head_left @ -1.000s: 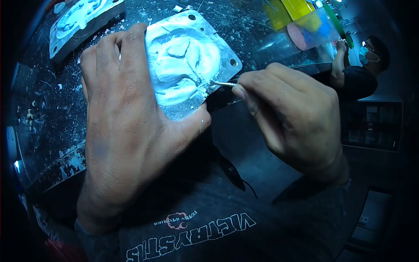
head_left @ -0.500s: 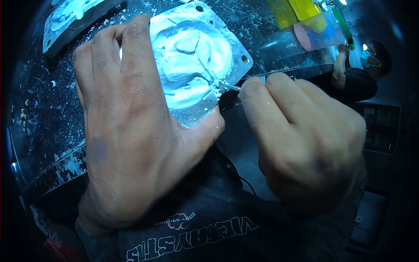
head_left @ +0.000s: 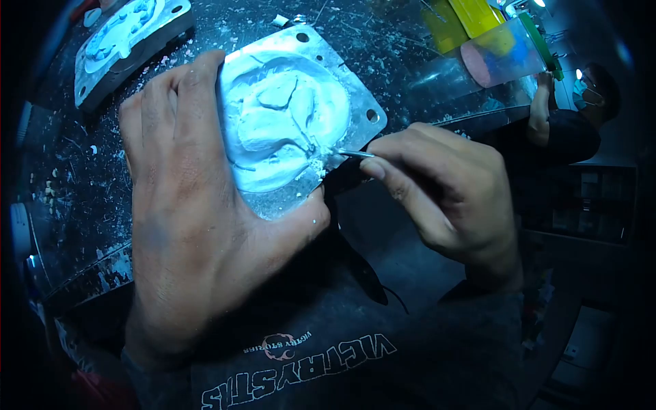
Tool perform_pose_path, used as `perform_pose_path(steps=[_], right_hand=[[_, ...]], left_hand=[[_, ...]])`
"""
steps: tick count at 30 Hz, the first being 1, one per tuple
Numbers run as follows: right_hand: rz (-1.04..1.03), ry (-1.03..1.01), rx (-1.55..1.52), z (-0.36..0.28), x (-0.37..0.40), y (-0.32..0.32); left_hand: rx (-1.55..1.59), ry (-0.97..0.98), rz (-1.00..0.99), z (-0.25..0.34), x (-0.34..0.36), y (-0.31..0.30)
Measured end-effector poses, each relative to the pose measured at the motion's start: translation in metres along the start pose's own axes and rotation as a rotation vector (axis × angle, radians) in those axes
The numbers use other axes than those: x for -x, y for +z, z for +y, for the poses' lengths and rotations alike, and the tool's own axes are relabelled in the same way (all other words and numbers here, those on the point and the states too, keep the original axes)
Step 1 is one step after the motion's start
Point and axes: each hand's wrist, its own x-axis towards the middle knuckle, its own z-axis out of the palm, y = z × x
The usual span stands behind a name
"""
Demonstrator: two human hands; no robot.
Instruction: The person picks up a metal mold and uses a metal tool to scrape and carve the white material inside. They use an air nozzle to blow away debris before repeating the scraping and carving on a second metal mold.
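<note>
On the speckled bench (head_left: 75, 184), a plaster-filled mould (head_left: 345, 85) is clasped by the left hand (head_left: 198, 225); a thin pick (head_left: 353, 154), tip on the plaster (head_left: 273, 126), is pinched in the grip of the right hand (head_left: 444, 191).

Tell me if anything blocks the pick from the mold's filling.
Nothing visible does. The pick in the right hand touches the filling near the right edge of the mold; the left hand grips the left side, clear.
</note>
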Motion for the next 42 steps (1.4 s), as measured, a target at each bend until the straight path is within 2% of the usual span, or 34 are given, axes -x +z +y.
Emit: perform_pose_path(steps=[7, 14, 16, 17, 19, 23, 25, 26, 29, 31, 32, 34, 35, 38, 40, 42], right_hand=[[-0.039, -0.053, 0.307, -0.011, -0.008, -0.013], [-0.071, -0.111, 0.417, -0.026, -0.020, -0.016], [-0.155, -0.088, 0.587, -0.038, -0.023, -0.021], [-0.156, -0.083, 0.586, -0.044, -0.025, -0.021], [-0.142, -0.143, 0.783, -0.058, -0.031, -0.017], [-0.057, -0.141, 0.792, -0.079, -0.041, -0.010], [-0.238, -0.160, 1.047, -0.077, -0.043, -0.010], [-0.203, -0.194, 0.973, -0.068, -0.043, -0.013], [-0.256, -0.038, 0.624, -0.054, -0.040, -0.018], [-0.218, -0.028, 0.350, -0.025, -0.029, -0.020], [-0.210, -0.030, 0.348, -0.014, -0.027, -0.019], [-0.289, 0.148, -0.014, 0.003, -0.024, -0.021], [-0.329, 0.318, -0.195, 0.007, -0.027, -0.023], [-0.349, 0.343, -0.215, 0.011, -0.029, -0.033], [-0.249, 0.108, 0.089, 0.003, -0.024, -0.033], [-0.220, 0.053, 0.193, -0.010, -0.022, -0.028]], left_hand=[[-0.024, -0.071, 0.018, 0.007, 0.004, 0.004], [-0.041, -0.082, 0.005, 0.007, 0.004, 0.003], [-0.030, -0.096, 0.009, 0.008, 0.004, 0.003], [-0.028, -0.094, 0.005, 0.008, 0.004, 0.004], [-0.042, -0.061, 0.032, 0.007, 0.006, 0.005], [-0.039, -0.061, 0.040, 0.008, 0.006, 0.006], [-0.030, -0.063, 0.040, 0.010, 0.006, 0.005], [-0.025, -0.063, 0.044, 0.010, 0.006, 0.005], [-0.013, -0.075, 0.053, 0.010, 0.007, 0.004], [0.021, -0.018, 0.034, 0.005, 0.006, 0.004], [0.014, -0.013, 0.035, 0.005, 0.005, 0.003], [0.004, -0.076, 0.018, 0.007, 0.004, 0.003], [0.002, -0.062, 0.021, 0.008, 0.003, 0.003], [-0.052, -0.076, 0.016, 0.008, 0.004, 0.003], [-0.049, -0.145, -0.003, 0.013, 0.002, 0.003], [-0.057, -0.148, 0.006, 0.014, 0.003, 0.005]])
